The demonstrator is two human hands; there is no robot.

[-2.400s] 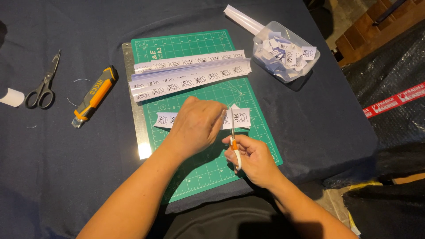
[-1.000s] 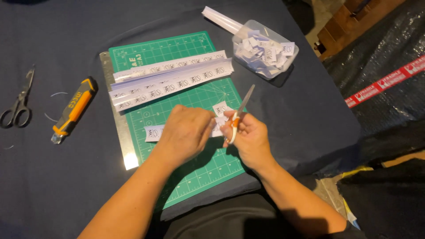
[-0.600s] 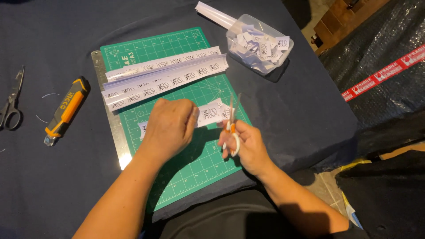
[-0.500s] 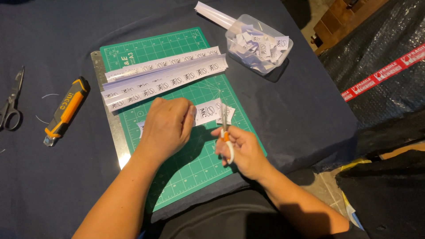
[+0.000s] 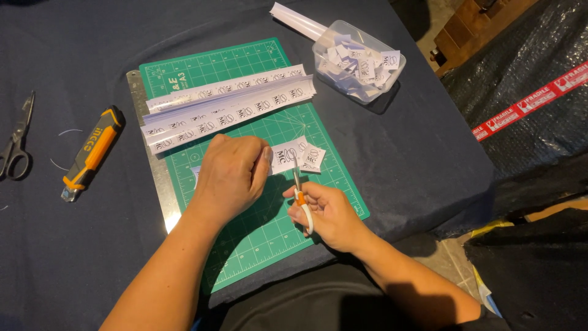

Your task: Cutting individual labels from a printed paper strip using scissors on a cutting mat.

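My left hand (image 5: 233, 175) holds a white printed paper strip (image 5: 289, 157) over the green cutting mat (image 5: 269, 233). In my right hand (image 5: 327, 214) is a pair of small scissors with orange-and-white handles (image 5: 300, 193). Their blades point up into the strip, just left of a nearly severed label piece (image 5: 313, 158). The rest of the strip is hidden under my left hand, apart from a small bit at its left side.
Several long printed strips (image 5: 226, 107) lie across the mat's top half. A steel ruler (image 5: 153, 165) lines its left edge. A clear plastic tub (image 5: 358, 61) of cut labels stands at the back right. An orange utility knife (image 5: 92, 153) and black scissors (image 5: 17, 144) lie left.
Both hands have stayed over the mat with the strip and scissors. The scissors went from tilted right to upright with blades in the strip, and a label piece now juts right of them.
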